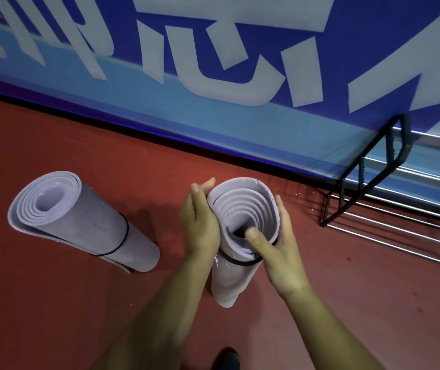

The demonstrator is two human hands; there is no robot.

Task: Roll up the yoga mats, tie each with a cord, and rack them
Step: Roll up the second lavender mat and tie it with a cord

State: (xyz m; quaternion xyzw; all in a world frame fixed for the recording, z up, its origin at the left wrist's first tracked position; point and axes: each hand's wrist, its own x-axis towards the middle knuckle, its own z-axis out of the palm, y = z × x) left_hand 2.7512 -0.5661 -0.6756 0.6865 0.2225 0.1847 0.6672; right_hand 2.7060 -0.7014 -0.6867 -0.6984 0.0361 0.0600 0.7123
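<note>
A person's left hand presses flat, fingers straight, against a rolled lavender foam mat standing on end on a red, matte floor. The right hand grips the roll's other side, thumb hooked over its spiralled top edge. A thin black cord circles the roll just below the hands; its knot, if any, cannot be made out. Well to the left stands a second rolled mat, bound by its own black cord. At right, a rack of black frame and chrome rails is cut off by the frame edge, beneath a blue banner with white lettering.
</note>
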